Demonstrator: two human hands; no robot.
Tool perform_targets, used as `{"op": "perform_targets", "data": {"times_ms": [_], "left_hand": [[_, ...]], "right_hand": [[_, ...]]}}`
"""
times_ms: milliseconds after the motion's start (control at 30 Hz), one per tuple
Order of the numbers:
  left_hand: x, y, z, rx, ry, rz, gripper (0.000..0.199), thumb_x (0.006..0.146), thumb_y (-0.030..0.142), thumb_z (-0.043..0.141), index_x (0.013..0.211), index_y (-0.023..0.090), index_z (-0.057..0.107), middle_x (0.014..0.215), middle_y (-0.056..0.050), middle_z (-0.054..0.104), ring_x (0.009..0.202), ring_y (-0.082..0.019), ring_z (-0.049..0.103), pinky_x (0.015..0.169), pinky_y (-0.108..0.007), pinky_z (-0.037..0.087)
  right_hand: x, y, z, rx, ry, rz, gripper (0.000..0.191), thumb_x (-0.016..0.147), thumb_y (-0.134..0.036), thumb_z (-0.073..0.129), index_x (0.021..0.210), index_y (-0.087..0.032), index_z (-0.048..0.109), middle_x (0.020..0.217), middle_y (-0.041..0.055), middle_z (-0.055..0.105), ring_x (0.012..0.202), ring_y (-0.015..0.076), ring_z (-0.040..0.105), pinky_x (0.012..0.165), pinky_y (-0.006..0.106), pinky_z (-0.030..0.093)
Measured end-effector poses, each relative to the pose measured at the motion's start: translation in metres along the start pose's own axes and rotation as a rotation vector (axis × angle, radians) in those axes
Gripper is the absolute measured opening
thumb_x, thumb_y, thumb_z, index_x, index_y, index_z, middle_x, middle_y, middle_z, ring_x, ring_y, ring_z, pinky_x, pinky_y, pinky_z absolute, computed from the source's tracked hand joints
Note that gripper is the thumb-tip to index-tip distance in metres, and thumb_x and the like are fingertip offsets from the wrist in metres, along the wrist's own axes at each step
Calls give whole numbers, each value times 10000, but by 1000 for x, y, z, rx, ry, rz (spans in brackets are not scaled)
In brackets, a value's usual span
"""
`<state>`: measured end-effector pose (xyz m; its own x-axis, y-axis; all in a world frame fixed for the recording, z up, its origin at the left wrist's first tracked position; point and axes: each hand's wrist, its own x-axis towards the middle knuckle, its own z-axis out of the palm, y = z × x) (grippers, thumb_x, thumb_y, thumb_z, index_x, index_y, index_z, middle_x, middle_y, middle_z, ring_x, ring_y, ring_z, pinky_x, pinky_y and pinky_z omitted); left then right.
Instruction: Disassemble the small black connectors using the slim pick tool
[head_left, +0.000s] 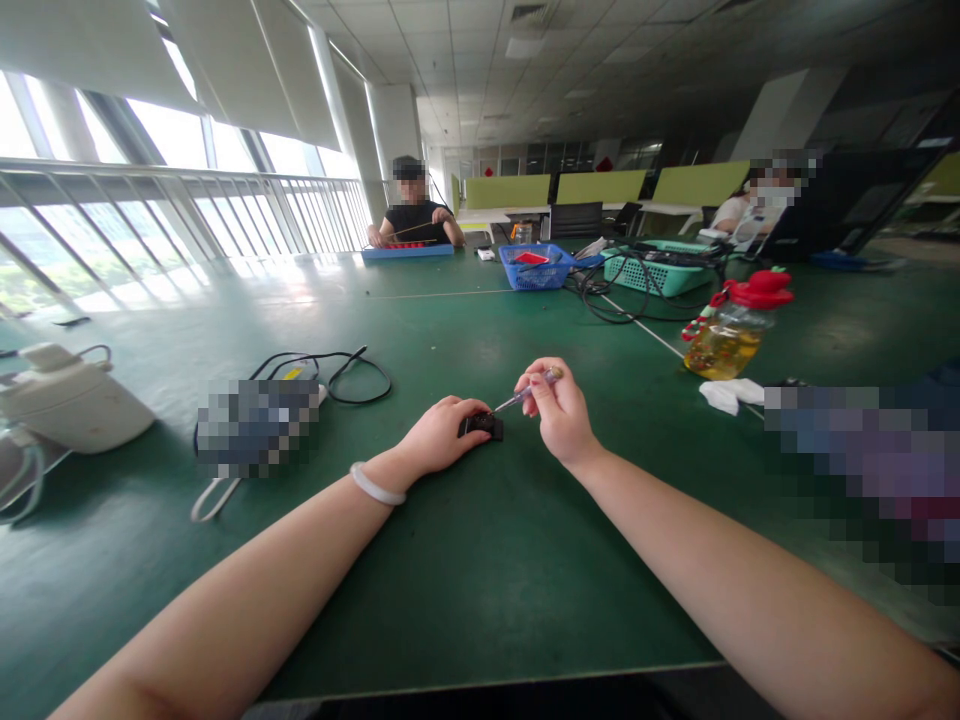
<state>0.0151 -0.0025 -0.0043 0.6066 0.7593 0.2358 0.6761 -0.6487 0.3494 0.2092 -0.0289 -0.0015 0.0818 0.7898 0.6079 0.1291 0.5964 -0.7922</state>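
A small black block-like part (484,426) lies on the green table, and its exact kind is too small to make out. My left hand (442,435) grips it from the left, thumb along the near side and fingers over the far side. In my right hand (559,410) is a screwdriver (517,399) with a clear handle, held in closed fingers and slanting down to the left. Its metal tip meets the top of the black part or hovers just over it; I cannot tell which. A pale bangle circles my left wrist.
Left of my hands are a blurred-out object with a black cable (360,375) and a white device (75,400). A red-lidded bottle (724,340) stands to the right. Blue (536,272) and green baskets (652,275) with cables sit farther back. A person (416,215) works at the far edge.
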Motion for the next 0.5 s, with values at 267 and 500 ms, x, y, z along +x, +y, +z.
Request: {"op": "perform_targets", "data": {"times_ms": [267,500], "left_hand": [[0,-1,0,-5,1,10,310,830,365,597,1122,260,593,1033,-28,662,982,-234,576,870,-360,467],[0,-1,1,-3,9,17,302,831,360,599,1116,261,591,1038,-23,664,976,-232,577,870,-360,466]], "right_hand": [[0,0,0,-4,-6,4,156,941,-369,430,942,-218,474,780,-6,587,538,96,510,529,257,437],[0,0,0,-9,-9,2,156,943,-368,426,939,-219,472,782,-6,584,542,97,510,532,258,436]]}}
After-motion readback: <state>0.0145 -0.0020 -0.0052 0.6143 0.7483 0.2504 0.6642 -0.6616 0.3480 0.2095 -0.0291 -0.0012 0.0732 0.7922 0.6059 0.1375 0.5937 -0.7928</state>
